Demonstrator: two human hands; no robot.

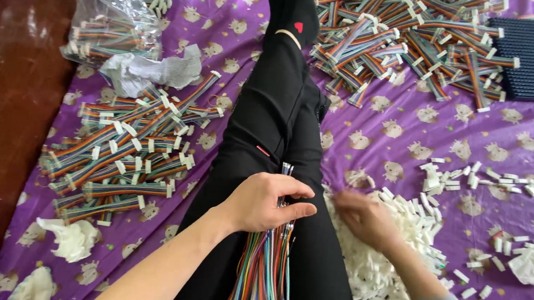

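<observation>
Currently, head view only: left hand (262,201) is closed around a bundle of rainbow ribbon cables (262,275) lying along the black-trousered legs (276,118), bare wire tips poking out above the fingers; right hand (364,218) is blurred, resting on the pile of white connector housings (393,257) just beside the right leg, whether it pinches one I cannot tell; finished cables with white plugs (118,156) lie heaped on the purple sheet (404,130) to the left; another heap (412,40) beside a dark ridged panel (532,57).
</observation>
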